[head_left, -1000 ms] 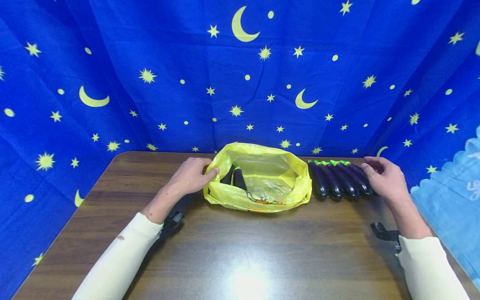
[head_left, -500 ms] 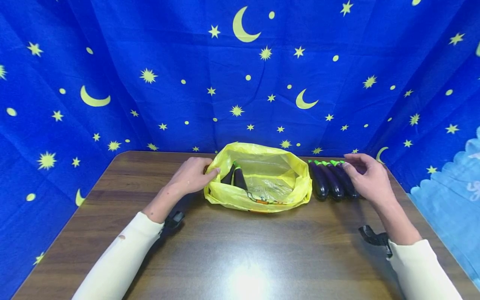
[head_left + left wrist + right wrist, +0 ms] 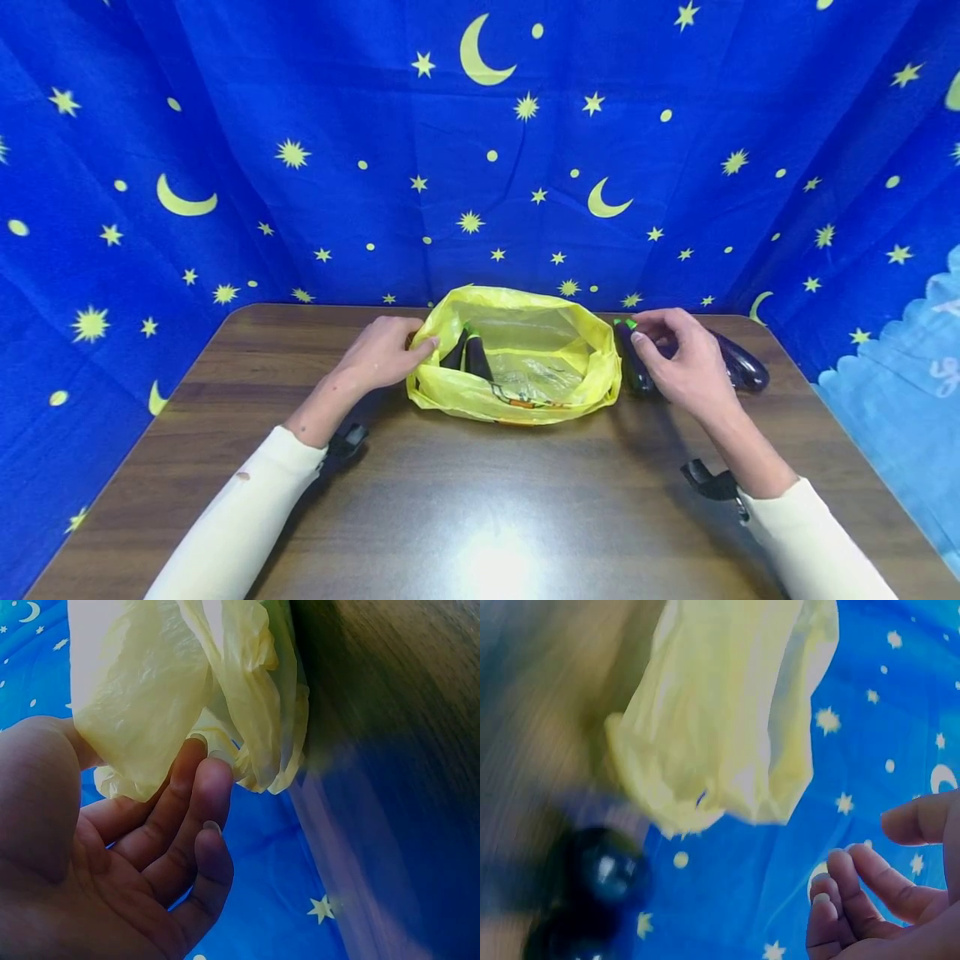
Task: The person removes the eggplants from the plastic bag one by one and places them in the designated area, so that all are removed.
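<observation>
A yellow plastic bag (image 3: 517,400) stands on the table with its mouth spread wide. Two dark purple eggplants (image 3: 477,357) with green tops lean inside its left part. My left hand (image 3: 384,350) pinches the bag's left rim, the thumb over the edge and the fingers outside. Just right of the bag several eggplants (image 3: 742,367) lie side by side. Over that row is my right hand (image 3: 693,362), hiding most of them. In the right wrist view its thumb and loosely bent fingers (image 3: 855,892) are apart, with nothing between them.
The brown wooden table (image 3: 450,483) ends at a blue curtain (image 3: 420,150) with yellow moons and stars. A light blue cloth (image 3: 892,400) hangs at the right. Black camera mounts (image 3: 712,482) sit at both wrists.
My right hand has moved left along the eggplants, from the row's right end toward the bag. An eggplant at the right end now shows beyond it. The left hand and bag have stayed put.
</observation>
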`<state>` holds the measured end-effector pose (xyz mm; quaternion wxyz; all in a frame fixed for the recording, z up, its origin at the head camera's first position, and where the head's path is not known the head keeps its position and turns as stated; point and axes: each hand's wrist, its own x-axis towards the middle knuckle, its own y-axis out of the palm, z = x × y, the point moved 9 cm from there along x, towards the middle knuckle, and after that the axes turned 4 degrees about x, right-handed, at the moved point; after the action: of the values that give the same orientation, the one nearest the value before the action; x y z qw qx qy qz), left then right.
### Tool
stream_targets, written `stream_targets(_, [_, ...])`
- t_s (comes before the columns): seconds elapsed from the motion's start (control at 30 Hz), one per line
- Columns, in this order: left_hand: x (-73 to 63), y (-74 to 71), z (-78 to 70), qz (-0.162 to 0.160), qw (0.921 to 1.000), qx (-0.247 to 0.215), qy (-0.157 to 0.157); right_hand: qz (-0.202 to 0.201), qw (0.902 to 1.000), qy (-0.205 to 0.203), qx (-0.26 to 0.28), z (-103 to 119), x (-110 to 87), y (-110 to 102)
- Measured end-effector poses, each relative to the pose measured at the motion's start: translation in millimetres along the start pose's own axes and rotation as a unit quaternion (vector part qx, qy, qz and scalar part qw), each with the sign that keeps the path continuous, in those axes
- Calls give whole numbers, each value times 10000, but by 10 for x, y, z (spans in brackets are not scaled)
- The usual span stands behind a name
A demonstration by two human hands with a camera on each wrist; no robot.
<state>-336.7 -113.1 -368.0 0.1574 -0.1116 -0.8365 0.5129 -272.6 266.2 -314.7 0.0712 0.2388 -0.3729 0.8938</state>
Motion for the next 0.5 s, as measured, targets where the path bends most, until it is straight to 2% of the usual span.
stream_targets(0.33, [-1, -5, -1, -53, 10000, 27, 40, 236, 9960, -704, 502, 412, 64, 390])
stream_targets(0.5, [-3, -6, 6, -63, 10000, 9, 40, 540, 9931, -830, 635, 565, 100, 654])
